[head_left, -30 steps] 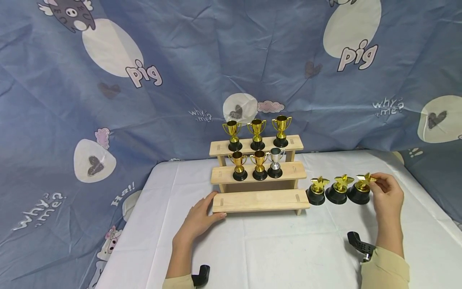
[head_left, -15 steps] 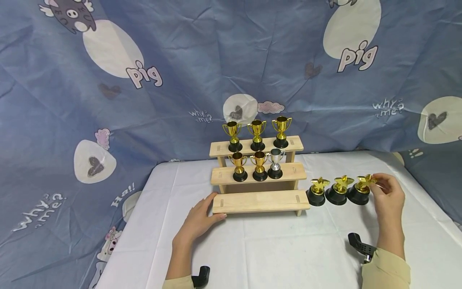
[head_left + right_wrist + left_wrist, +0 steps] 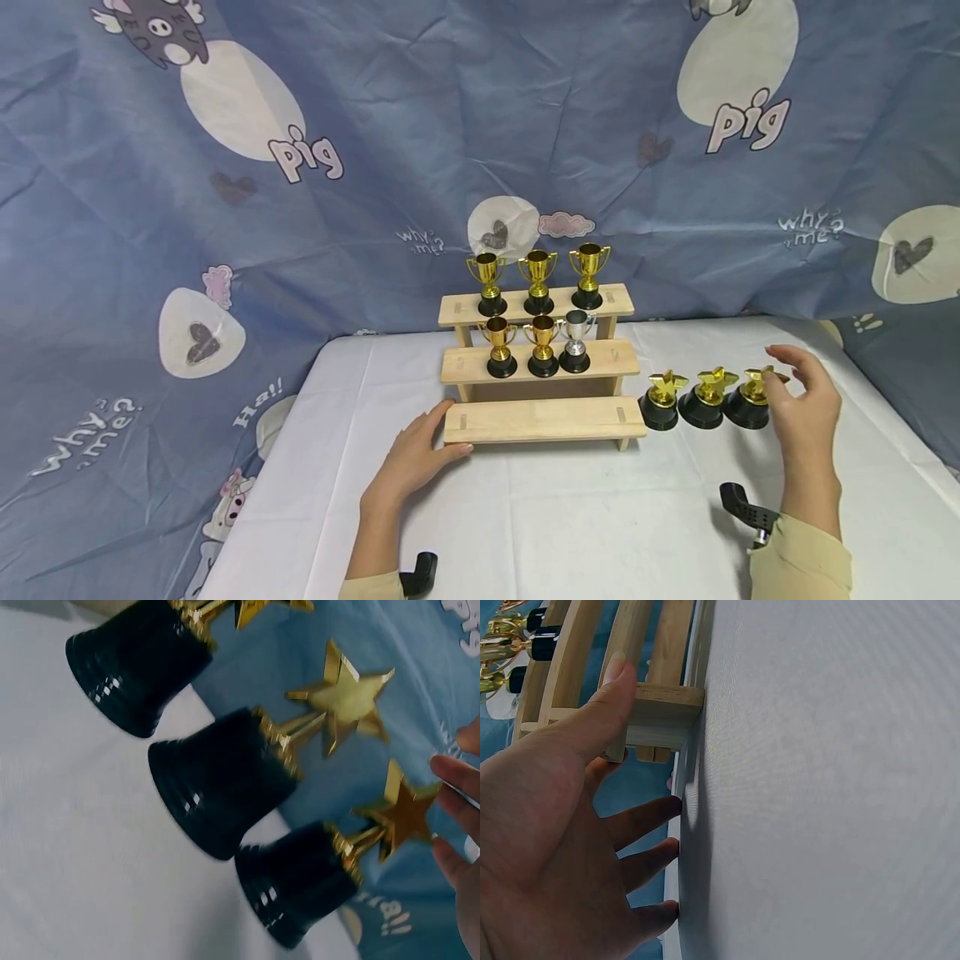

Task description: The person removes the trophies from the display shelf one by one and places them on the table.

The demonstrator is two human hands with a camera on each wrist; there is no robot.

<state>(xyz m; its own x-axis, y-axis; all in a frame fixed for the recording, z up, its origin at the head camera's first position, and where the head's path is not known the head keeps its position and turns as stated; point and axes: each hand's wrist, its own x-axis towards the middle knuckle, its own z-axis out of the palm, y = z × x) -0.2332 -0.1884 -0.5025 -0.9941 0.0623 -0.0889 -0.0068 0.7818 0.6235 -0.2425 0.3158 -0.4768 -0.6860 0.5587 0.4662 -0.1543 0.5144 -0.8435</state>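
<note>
A three-tier wooden display stand [image 3: 543, 421] stands on the white tablecloth. My left hand [image 3: 408, 458] grips the left end of its lowest step; in the left wrist view the thumb [image 3: 615, 686] lies on the step and the other fingers spread behind. To the stand's right are three gold star trophies on black bases, left [image 3: 659, 410], middle [image 3: 702, 408] and right [image 3: 747, 408]. My right hand [image 3: 808, 412] is beside the right trophy, its thumb and fingers spread about the star [image 3: 405, 810] without a grip; whether a fingertip touches it I cannot tell.
Three gold cup trophies [image 3: 538, 279] stand on the top tier. The middle tier holds two orange-gold cups [image 3: 498, 337] and a silver cup [image 3: 576, 333]. Behind the table [image 3: 585, 517] hangs a blue printed cloth [image 3: 360, 167].
My right hand's fingers have parted and come off the right star trophy, the index finger rising. The left hand stays on the stand, and the head view has shifted slightly.
</note>
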